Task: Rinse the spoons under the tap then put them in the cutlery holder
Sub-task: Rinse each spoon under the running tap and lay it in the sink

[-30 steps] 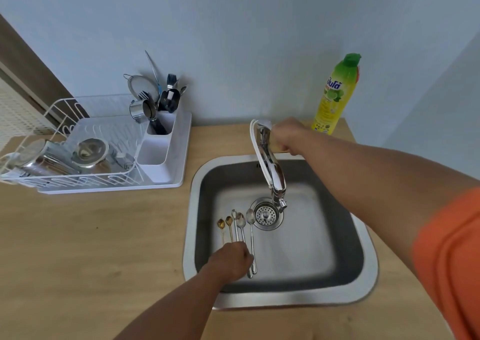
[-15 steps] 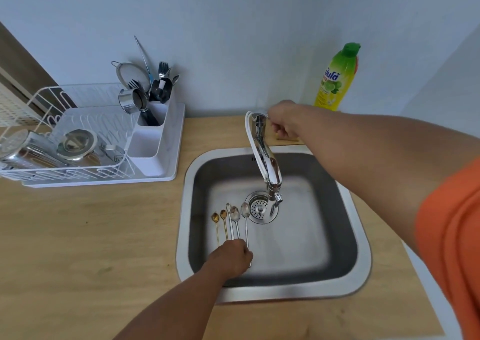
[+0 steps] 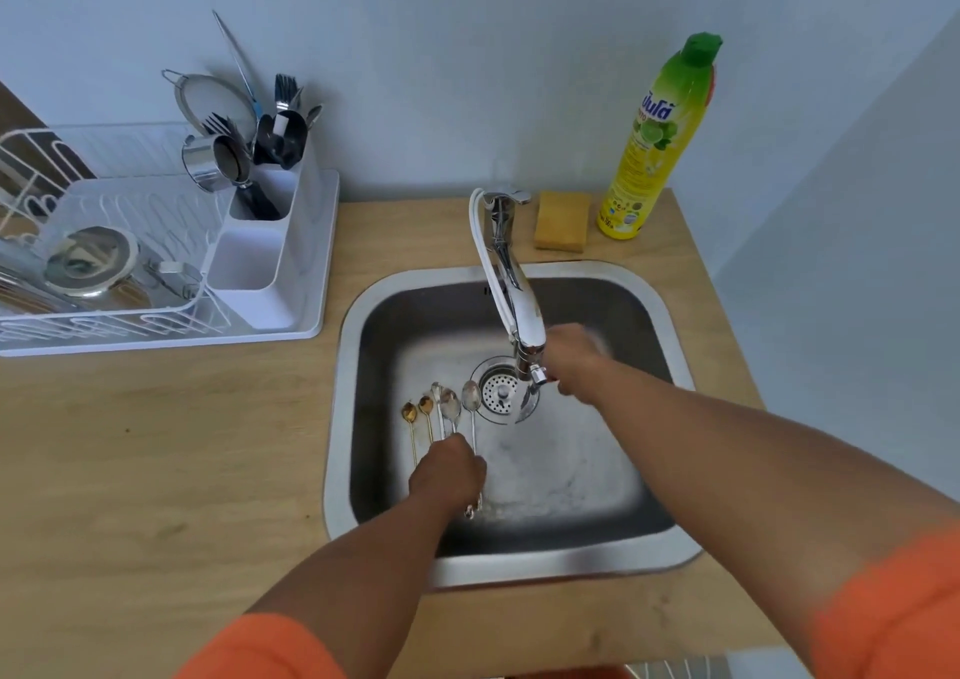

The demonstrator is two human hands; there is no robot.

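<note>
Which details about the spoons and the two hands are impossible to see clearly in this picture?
- Head view: left hand covers the handles of the gold and silver spoons, so the grip is hidden.
- Right hand is motion-blurred beside the chrome tap spout; finger contact is unclear.

A wooden counter [image 3: 156, 460] holds the sink [image 3: 337, 418]. Left of the sink sits a white dish rack [image 3: 291, 330]; behind it lie a yellow sponge [image 3: 562, 220] and a soap bottle [image 3: 655, 143].

orange sleeves [image 3: 883, 611], yellow-green bottle [image 3: 654, 148], white rack [image 3: 171, 325], gold spoons [image 3: 418, 413]
</note>
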